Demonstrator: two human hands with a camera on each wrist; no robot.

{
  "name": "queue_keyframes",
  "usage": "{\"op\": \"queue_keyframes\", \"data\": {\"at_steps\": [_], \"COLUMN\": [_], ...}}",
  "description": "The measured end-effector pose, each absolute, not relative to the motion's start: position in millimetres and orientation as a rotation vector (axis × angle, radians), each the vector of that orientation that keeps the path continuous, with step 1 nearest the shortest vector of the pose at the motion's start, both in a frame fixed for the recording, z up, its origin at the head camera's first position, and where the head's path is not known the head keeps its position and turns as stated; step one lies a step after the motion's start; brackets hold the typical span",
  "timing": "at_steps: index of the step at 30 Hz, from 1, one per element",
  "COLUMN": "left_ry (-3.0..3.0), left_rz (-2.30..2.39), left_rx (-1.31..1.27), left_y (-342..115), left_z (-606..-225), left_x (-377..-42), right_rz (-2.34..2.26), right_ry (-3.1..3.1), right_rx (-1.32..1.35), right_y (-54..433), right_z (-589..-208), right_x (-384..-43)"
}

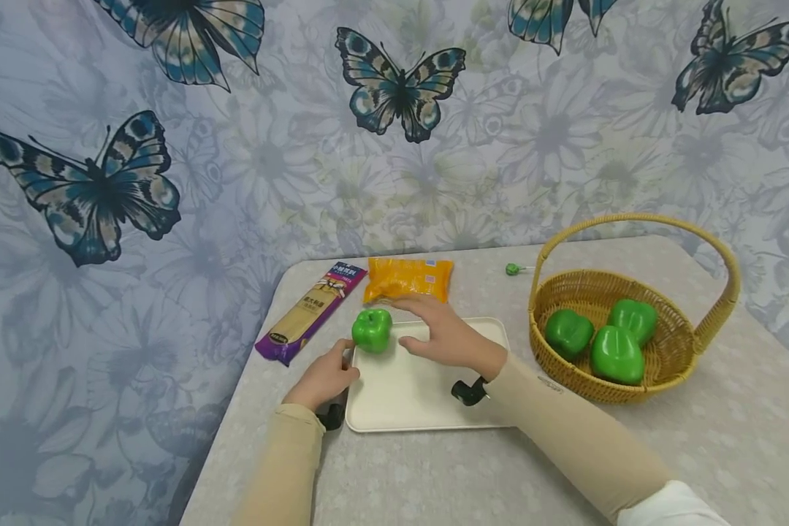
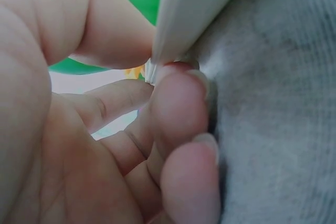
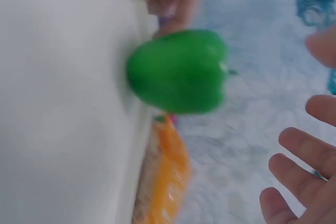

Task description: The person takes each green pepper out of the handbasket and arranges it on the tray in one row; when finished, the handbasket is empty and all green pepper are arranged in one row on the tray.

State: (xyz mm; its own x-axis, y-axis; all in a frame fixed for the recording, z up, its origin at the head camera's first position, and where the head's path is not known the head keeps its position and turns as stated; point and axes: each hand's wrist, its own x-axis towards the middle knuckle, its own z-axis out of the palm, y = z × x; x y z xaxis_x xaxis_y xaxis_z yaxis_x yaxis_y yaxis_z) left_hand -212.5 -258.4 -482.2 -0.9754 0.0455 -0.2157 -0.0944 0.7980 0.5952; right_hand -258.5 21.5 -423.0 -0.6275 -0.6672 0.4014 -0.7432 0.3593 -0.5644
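A green bell pepper (image 1: 371, 330) stands upright on the far left corner of a cream rectangular tray (image 1: 427, 398). My left hand (image 1: 322, 378) pinches the tray's left edge; in the left wrist view the thumb lies over the rim (image 2: 173, 19) while the other fingers curl under it. Over the tray, to the right of the pepper, my right hand (image 1: 450, 337) is spread with nothing in it. Its straight fingers (image 3: 307, 153) show apart from the pepper (image 3: 178, 72) in the right wrist view.
To the right stands a wicker basket (image 1: 540, 351) with a tall handle, holding three green peppers (image 1: 618, 354). Behind the tray lies an orange packet (image 1: 408, 276), with a purple noodle packet (image 1: 312, 310) to its left. A small green lollipop-like item (image 1: 513, 269) rests near the wall.
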Motion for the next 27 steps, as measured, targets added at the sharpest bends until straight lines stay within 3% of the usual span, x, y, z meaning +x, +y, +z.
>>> {"op": "queue_keyframes", "data": {"at_steps": [14,22,27], "left_ry": [2.788,2.783,2.801], "left_rz": [0.873,0.878,0.864], "left_rx": [-0.026,-0.032,-0.052], "left_y": [-259,-256,-256], "left_z": [-482,-486,-486], "left_x": [-215,-214,-214], "right_rz": [1.274,1.639,1.501], "right_ry": [-2.407,-2.331,-2.515], "right_rx": [0.767,0.355,0.246], "right_y": [197,245,252], "right_z": [-391,-410,-426], "right_x": [-258,-282,-292]}}
